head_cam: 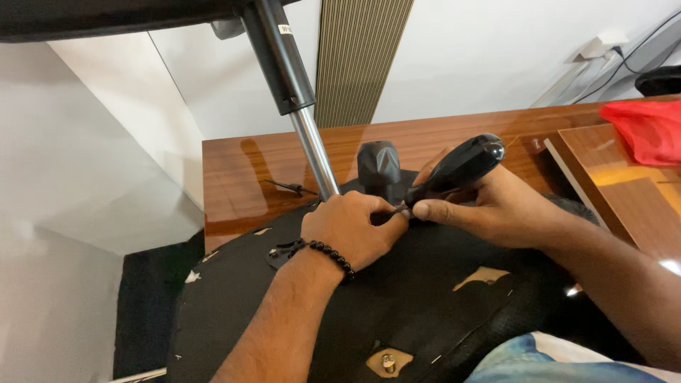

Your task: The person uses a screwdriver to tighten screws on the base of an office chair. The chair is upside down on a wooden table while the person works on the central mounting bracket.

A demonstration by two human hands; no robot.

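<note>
Nearest the camera lies the underside of an upturned chair seat [425,312], a broad rounded panel covered in matte black fabric, torn in spots so that pale wood shows through, with a metal bolt [388,363] set in one bare patch. A corner of blue denim [525,358] shows at the lower edge. Above it, the left hand [352,228], with a bracelet of glossy black beads [328,252] on its wrist, is curled closed with its fingertips pinched around the thin shaft where it meets the seat. The right hand [489,206] is wrapped shut on a screwdriver [454,172] with a smooth, shiny black bulbous handle, slanted up to the right. Just behind stands a faceted dark plastic knob [378,164], and a chrome gas-lift cylinder [312,142] in a black sleeve rises leftward. Farther back are a lacquered wooden table [241,177], a red cloth [649,131] and a ribbed beige wall panel [358,60].
</note>
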